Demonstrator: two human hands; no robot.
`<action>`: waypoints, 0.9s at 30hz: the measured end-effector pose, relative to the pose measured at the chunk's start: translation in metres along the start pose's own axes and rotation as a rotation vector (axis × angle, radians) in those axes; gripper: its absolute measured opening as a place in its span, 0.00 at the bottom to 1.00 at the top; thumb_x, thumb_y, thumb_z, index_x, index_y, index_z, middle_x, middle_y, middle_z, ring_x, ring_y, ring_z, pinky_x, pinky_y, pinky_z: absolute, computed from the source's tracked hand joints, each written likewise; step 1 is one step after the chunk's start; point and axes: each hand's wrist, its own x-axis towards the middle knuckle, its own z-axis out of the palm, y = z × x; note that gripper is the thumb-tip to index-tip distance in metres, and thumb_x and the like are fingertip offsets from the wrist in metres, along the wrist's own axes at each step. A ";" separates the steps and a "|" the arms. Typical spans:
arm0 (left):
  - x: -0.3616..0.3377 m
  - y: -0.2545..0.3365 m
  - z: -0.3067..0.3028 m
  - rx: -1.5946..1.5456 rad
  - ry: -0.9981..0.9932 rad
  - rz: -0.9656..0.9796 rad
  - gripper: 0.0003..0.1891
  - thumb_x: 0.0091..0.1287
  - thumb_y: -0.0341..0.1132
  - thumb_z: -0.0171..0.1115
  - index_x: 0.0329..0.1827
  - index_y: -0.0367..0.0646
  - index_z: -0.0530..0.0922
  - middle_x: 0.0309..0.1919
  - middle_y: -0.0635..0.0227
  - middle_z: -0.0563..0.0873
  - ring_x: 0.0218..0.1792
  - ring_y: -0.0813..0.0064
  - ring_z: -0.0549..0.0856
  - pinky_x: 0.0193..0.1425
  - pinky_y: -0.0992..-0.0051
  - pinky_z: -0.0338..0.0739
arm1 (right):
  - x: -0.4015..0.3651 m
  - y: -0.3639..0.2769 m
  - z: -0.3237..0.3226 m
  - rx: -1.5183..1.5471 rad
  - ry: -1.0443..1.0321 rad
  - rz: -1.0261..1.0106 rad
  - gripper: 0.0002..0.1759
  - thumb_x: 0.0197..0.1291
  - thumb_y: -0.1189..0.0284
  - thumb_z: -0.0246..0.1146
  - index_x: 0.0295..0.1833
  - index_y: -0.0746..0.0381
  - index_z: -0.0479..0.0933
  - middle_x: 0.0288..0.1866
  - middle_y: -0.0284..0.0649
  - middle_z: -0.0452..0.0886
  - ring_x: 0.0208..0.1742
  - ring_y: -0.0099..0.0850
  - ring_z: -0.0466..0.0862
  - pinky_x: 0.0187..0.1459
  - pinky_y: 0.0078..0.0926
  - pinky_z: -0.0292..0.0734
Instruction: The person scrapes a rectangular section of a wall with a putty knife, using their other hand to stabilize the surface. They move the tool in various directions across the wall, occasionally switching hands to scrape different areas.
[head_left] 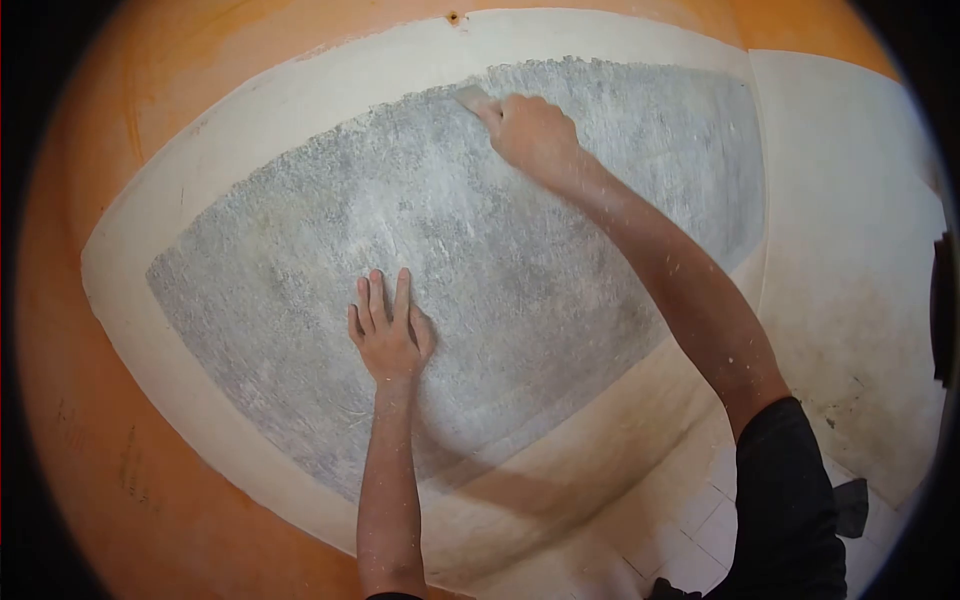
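My right hand (537, 137) is closed around a scraper (470, 97), whose flat blade meets the wall at the upper edge of the grey scraped patch (280, 270). Most of its handle is hidden inside my fist. Lower and to the left, my left hand (388, 325) lies against the grey patch with its fingers spread and nothing in it. Around the patch runs a band of cream paint (240, 130). Small pale flakes speckle my right forearm and the air near it.
Orange wall paint (110, 420) borders the cream band on the left and top. A white wall section (850, 220) adjoins at a corner on the right. Light floor tiles (690, 520) show at the lower right, below the stained wall base. A dark object (942, 310) stands at the right edge.
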 end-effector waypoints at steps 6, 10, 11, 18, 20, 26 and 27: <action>-0.006 0.002 -0.001 -0.038 -0.035 -0.002 0.27 0.68 0.37 0.55 0.73 0.56 0.76 0.76 0.58 0.68 0.79 0.59 0.61 0.81 0.53 0.47 | 0.006 0.012 -0.005 0.025 -0.060 0.083 0.26 0.76 0.50 0.48 0.61 0.53 0.84 0.37 0.47 0.88 0.38 0.40 0.88 0.45 0.43 0.84; -0.002 0.004 0.000 -0.031 0.003 -0.008 0.27 0.68 0.37 0.54 0.72 0.56 0.76 0.75 0.57 0.70 0.78 0.58 0.62 0.80 0.53 0.49 | 0.008 0.024 -0.009 0.001 -0.036 0.013 0.28 0.76 0.47 0.48 0.61 0.54 0.84 0.37 0.46 0.89 0.38 0.40 0.88 0.43 0.44 0.85; 0.001 0.002 0.000 -0.017 0.012 0.001 0.26 0.68 0.37 0.54 0.72 0.56 0.77 0.74 0.57 0.71 0.78 0.58 0.63 0.80 0.53 0.49 | 0.016 0.025 -0.010 0.009 -0.028 0.002 0.28 0.76 0.47 0.48 0.61 0.54 0.84 0.37 0.46 0.89 0.38 0.40 0.88 0.43 0.44 0.85; 0.002 0.001 0.002 0.003 0.060 0.010 0.25 0.67 0.39 0.56 0.69 0.58 0.80 0.73 0.59 0.72 0.76 0.59 0.66 0.78 0.54 0.52 | 0.019 0.026 -0.017 0.021 -0.072 0.077 0.28 0.75 0.47 0.50 0.62 0.54 0.84 0.44 0.47 0.89 0.45 0.42 0.88 0.49 0.44 0.83; 0.000 0.003 0.001 0.012 0.028 -0.003 0.25 0.67 0.40 0.56 0.70 0.58 0.79 0.73 0.59 0.72 0.77 0.59 0.66 0.78 0.54 0.52 | 0.029 0.030 -0.012 -0.031 0.025 0.035 0.28 0.76 0.47 0.48 0.62 0.54 0.84 0.44 0.48 0.89 0.45 0.42 0.88 0.49 0.43 0.83; 0.007 0.005 0.002 0.017 0.019 -0.020 0.26 0.67 0.40 0.55 0.70 0.58 0.78 0.74 0.60 0.71 0.77 0.59 0.65 0.78 0.53 0.52 | 0.018 0.020 -0.016 -0.063 -0.031 0.042 0.28 0.77 0.49 0.48 0.63 0.54 0.82 0.44 0.47 0.88 0.45 0.42 0.88 0.50 0.45 0.83; 0.007 0.006 0.003 0.022 0.022 -0.030 0.26 0.67 0.40 0.55 0.71 0.59 0.78 0.75 0.60 0.71 0.77 0.59 0.65 0.79 0.53 0.52 | 0.016 0.021 -0.017 -0.066 -0.036 0.042 0.28 0.77 0.49 0.48 0.63 0.54 0.82 0.44 0.47 0.88 0.45 0.42 0.88 0.50 0.45 0.83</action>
